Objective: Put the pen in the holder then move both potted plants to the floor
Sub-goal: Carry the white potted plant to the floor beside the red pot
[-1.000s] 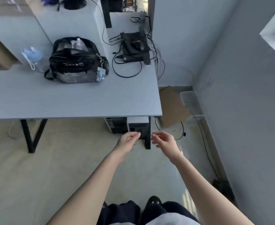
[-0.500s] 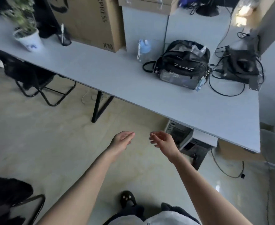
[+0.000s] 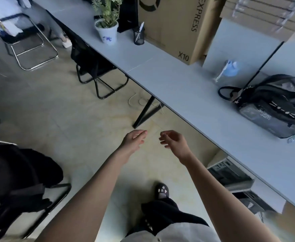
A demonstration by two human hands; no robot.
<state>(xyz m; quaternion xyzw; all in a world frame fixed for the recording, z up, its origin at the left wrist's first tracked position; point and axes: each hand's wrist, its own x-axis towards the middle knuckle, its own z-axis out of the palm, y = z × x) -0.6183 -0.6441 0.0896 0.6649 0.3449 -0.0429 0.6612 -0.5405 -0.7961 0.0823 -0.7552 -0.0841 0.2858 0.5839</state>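
Observation:
A potted plant (image 3: pixel 107 33) in a white pot with blue marks stands on the grey table (image 3: pixel 178 81) at its far left. Just right of it is a black mesh pen holder (image 3: pixel 139 38) with a pen (image 3: pixel 139 29) standing in it. Only one potted plant is in view. My left hand (image 3: pixel 134 139) and my right hand (image 3: pixel 174 142) hang side by side over the floor in front of the table, empty, fingers loosely curled and apart. Both are far from the plant.
A large cardboard box (image 3: pixel 178 27) stands behind the holder. A black bag (image 3: pixel 274 105) and a blue-capped bottle (image 3: pixel 230 70) sit at the table's right. Black folding chairs (image 3: pixel 94 65) (image 3: pixel 21 186) stand on the floor left; a person sits at the far left. Computer cases (image 3: pixel 230 173) lie under the table.
My view has swung left along the table, from the right corner to the plant and pen holder. Both hands stay empty in front of me.

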